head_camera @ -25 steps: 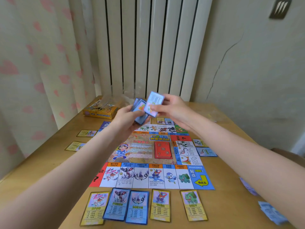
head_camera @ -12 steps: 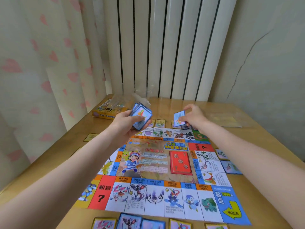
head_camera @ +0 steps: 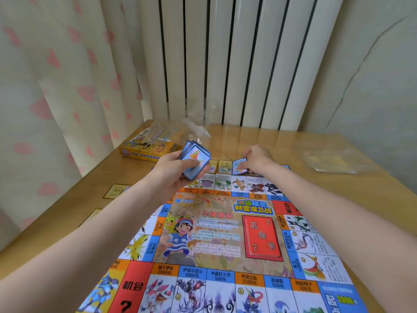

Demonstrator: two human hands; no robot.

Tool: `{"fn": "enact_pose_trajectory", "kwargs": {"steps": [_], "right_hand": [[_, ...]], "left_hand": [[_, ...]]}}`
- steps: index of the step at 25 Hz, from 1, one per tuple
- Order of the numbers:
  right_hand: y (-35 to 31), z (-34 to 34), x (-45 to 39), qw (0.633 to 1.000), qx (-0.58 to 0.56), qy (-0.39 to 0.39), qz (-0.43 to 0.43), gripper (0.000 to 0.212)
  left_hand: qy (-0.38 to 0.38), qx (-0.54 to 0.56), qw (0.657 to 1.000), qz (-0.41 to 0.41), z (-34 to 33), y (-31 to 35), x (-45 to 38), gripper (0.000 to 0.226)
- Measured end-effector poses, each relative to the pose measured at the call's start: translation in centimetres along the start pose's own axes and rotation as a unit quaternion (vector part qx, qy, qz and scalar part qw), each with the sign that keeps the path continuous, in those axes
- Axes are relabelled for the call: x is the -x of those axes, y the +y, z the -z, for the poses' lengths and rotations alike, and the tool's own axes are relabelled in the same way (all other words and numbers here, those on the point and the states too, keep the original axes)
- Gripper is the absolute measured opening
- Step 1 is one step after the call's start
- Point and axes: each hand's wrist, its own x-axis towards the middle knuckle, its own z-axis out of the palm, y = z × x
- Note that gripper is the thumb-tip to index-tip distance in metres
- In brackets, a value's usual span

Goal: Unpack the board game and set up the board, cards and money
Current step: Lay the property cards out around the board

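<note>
The colourful game board point(head_camera: 216, 236) lies flat on the wooden table point(head_camera: 282, 143). Above the board's far left part, my left hand point(head_camera: 173, 172) grips a stack of blue-edged cards point(head_camera: 195, 162). My right hand point(head_camera: 257, 161) pinches a single blue card point(head_camera: 239, 166) low over the table just beyond the board's far edge, beside two yellow cards point(head_camera: 220, 166) lying there in a row. Whether the blue card touches the table I cannot tell.
The yellow game box point(head_camera: 146, 147) with crumpled clear wrap point(head_camera: 194, 127) sits at the far left. A clear plastic bag point(head_camera: 331, 164) lies at the far right. Yellow cards point(head_camera: 116, 190) lie left of the board. A radiator and curtain stand behind the table.
My right hand took one card off the stack and carried it right and down to the board's far edge. The view moved closer, and the near row of cards has left the frame.
</note>
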Motion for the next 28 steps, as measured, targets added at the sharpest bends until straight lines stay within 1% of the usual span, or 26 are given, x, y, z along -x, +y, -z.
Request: {"fn": "enact_pose_trajectory", "kwargs": {"steps": [2,6,11,15,17,19,20,22,24,28], "right_hand": [[-0.3,-0.3,0.0,0.999,0.031,-0.003,0.012,0.036],[-1.0,-1.0,0.0,0.998,0.058,-0.010,0.023,0.036],[-0.7,-0.6,0.0,0.994,0.101,0.009,0.030,0.033],[-0.3,-0.7,0.1,0.991,0.131,0.008,0.023,0.028],[-0.3,-0.7,0.0,0.991,0.133,0.018,0.027,0.025],[-0.6,-0.5,0.2,0.991,0.119,0.037,0.050,0.022],[-0.8,-0.5,0.3,0.990,0.117,0.034,0.072,0.021],[-1.3,-0.8,0.7,0.983,0.148,-0.003,0.110,0.025],[-1.7,-1.6,0.8,0.976,0.183,-0.037,0.110,0.030],[-2.1,-2.6,0.7,0.975,0.191,-0.041,0.102,0.033]], "left_hand": [[-0.002,0.001,1.000,0.000,0.1,-0.1,0.0,0.025],[0.003,0.005,1.000,0.000,0.3,-0.1,0.1,0.025],[0.008,-0.002,1.000,0.000,0.4,-0.2,0.3,0.023],[0.008,-0.001,1.000,0.002,0.3,-0.2,0.3,0.024],[0.011,-0.001,1.000,0.001,0.4,-0.1,0.4,0.024],[0.014,-0.002,1.000,0.000,0.5,-0.1,0.4,0.025],[0.016,0.000,1.000,0.000,0.6,0.0,0.4,0.026],[0.019,0.005,1.000,0.000,0.7,-0.1,0.4,0.026],[0.018,0.005,1.000,0.002,0.7,-0.1,0.4,0.026],[0.022,0.007,1.000,0.003,0.8,-0.2,0.4,0.028]]}}
